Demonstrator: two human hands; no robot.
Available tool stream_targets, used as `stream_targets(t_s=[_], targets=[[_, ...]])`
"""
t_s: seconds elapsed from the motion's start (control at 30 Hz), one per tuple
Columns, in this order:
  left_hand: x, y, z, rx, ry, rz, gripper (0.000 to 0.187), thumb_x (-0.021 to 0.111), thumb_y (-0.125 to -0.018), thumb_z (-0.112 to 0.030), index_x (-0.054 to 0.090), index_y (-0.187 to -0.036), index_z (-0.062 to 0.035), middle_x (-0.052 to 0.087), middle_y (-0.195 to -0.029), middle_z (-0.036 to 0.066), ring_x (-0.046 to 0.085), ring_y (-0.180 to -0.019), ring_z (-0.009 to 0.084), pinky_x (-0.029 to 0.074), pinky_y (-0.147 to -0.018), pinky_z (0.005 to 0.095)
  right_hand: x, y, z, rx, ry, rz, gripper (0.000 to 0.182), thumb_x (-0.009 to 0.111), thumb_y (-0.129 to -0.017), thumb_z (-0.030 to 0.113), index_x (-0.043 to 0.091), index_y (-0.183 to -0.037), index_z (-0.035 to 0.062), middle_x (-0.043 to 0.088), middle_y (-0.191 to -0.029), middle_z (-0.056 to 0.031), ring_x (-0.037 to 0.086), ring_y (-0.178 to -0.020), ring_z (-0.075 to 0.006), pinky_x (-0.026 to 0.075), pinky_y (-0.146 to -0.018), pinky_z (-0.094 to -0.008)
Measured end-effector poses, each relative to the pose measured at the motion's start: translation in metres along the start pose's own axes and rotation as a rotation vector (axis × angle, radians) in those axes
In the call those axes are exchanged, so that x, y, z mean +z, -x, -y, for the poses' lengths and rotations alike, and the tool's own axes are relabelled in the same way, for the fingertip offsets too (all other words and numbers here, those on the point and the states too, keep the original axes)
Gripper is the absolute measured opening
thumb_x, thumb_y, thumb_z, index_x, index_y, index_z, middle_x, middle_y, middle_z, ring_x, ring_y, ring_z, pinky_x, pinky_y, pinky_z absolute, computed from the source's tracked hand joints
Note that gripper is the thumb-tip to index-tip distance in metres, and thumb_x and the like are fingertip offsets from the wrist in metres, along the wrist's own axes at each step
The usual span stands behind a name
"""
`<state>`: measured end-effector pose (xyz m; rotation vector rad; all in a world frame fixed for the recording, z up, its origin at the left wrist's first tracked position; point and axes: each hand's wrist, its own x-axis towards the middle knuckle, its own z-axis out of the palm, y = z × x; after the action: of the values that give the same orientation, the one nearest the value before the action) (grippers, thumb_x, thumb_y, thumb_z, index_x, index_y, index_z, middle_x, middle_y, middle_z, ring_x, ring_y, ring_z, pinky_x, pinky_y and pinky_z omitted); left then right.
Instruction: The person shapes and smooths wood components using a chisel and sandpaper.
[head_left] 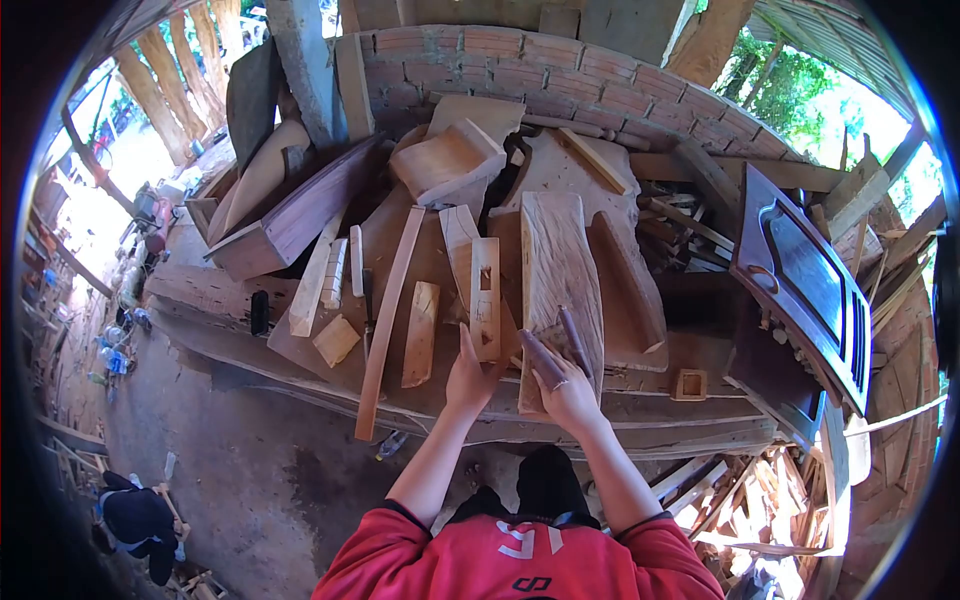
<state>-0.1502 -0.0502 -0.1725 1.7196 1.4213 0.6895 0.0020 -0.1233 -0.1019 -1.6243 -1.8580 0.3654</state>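
My left hand (472,382) is closed around the lower end of a pale wooden block (485,290) with rectangular mortise holes cut in it. The thumb lies along its left edge. In my right hand (568,396) is a dark brown rounded wooden piece (542,358), gripped near its lower end; I cannot tell what tool or part it is. Just right of it, a thinner dark rod (574,338) slants over a thick wooden board (552,240). A forked pale strip (458,235) lies behind the block.
Wood strips (390,320), a short block (421,335) and a small square piece (337,341) lie left on the bench. A dark panelled door (805,285) leans at right. Scrap wood (755,500) is piled below it. Another person (142,525) is low at left.
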Motion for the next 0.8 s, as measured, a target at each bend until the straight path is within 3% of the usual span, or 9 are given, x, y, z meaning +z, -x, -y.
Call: stream_targets(t_s=[0.1,0.2,0.27,0.3,0.43,0.57,0.67,0.7,0.8], targets=[[0.002,-0.001,0.011,0.007,-0.049,-0.055,0.085,0.068,-0.074,-0.031,0.019,-0.136,0.0011,0.057,-0.106,0.027,0.058,-0.096,0.039,0.046,-0.083,0.0421,-0.004,0.0,0.004,0.015,0.036,0.018,0.051,0.047,-0.084,0.005,0.037,-0.133,0.0126,0.051,-0.123,-0.0139,0.046,-0.115,-0.0329,0.039,-0.095,-0.0414],[-0.006,0.0,0.023,0.176,0.242,-0.123,0.069,0.062,-0.08,-0.028,0.027,-0.132,0.0009,0.06,-0.102,0.022,0.062,-0.091,0.0338,0.049,-0.078,0.0385,-0.003,-0.001,0.002,0.0,0.036,0.0,0.051,0.049,-0.083,0.007,0.038,-0.133,0.0119,0.051,-0.124,-0.0136,0.047,-0.115,-0.033,0.039,-0.094,-0.0416],[-0.029,0.006,0.024,-0.104,0.736,-0.051,0.05,0.052,-0.087,-0.03,0.039,-0.123,0.0023,0.063,-0.097,0.018,0.064,-0.085,0.0283,0.051,-0.073,0.0341,-0.002,0.0,-0.002,0.014,0.015,0.001,0.052,0.05,-0.083,0.007,0.038,-0.133,0.0118,0.051,-0.123,-0.0132,0.047,-0.115,-0.033,0.039,-0.093,-0.0413],[-0.047,0.007,0.029,-0.234,0.876,0.001,0.048,0.037,-0.089,-0.04,0.047,-0.117,-0.0025,0.062,-0.096,0.015,0.064,-0.088,0.0259,0.049,-0.075,0.034,-0.002,0.0,-0.002,0.019,0.012,-0.005,0.052,0.05,-0.083,0.007,0.038,-0.133,0.0118,0.051,-0.123,-0.0132,0.047,-0.115,-0.033,0.039,-0.093,-0.0413],[-0.094,0.02,0.056,-0.29,1.2,-0.145,0.052,0.026,-0.09,-0.043,0.045,-0.117,-0.0027,0.06,-0.086,0.011,0.063,-0.084,0.0248,0.05,-0.069,0.0337,-0.004,0.0,-0.001,-0.002,-0.015,-0.036,0.052,0.052,-0.082,0.006,0.039,-0.132,0.0111,0.053,-0.119,-0.0144,0.049,-0.112,-0.0331,0.04,-0.092,-0.0411],[-0.11,0.026,0.071,-0.297,1.032,-0.296,0.049,0.038,-0.09,-0.039,0.042,-0.122,-0.0017,0.06,-0.092,0.011,0.062,-0.083,0.0219,0.049,-0.067,0.0297,-0.004,0.0,-0.001,-0.013,-0.025,-0.061,0.051,0.053,-0.081,0.005,0.041,-0.13,0.0098,0.056,-0.115,-0.0156,0.051,-0.109,-0.0328,0.041,-0.09,-0.0414],[-0.095,0.023,0.09,-0.001,0.394,-0.546,0.063,0.064,-0.08,-0.012,0.032,-0.132,0.0008,0.057,-0.104,0.012,0.06,-0.081,0.0177,0.047,-0.066,0.023,-0.002,0.002,-0.001,-0.026,-0.01,-0.072,0.051,0.053,-0.08,0.005,0.041,-0.13,0.0091,0.056,-0.114,-0.0157,0.052,-0.108,-0.0325,0.041,-0.09,-0.0406],[-0.093,0.024,0.08,0.091,0.233,-0.545,0.064,0.065,-0.08,-0.015,0.033,-0.133,-0.0005,0.052,-0.111,0.015,0.058,-0.086,0.0192,0.047,-0.069,0.0261,-0.002,0.001,-0.002,-0.016,-0.003,-0.078,0.052,0.053,-0.08,0.004,0.041,-0.13,0.009,0.056,-0.114,-0.0159,0.052,-0.108,-0.0326,0.041,-0.09,-0.0403],[-0.084,0.025,0.065,-0.016,0.032,-0.46,0.067,0.068,-0.078,-0.019,0.034,-0.133,-0.0032,0.041,-0.126,0.021,0.05,-0.107,0.0272,0.044,-0.084,0.0342,-0.003,0.001,0.0,-0.017,-0.032,-0.085,0.052,0.053,-0.079,0.004,0.041,-0.13,0.0094,0.056,-0.115,-0.0161,0.052,-0.108,-0.0325,0.041,-0.091,-0.0398]])
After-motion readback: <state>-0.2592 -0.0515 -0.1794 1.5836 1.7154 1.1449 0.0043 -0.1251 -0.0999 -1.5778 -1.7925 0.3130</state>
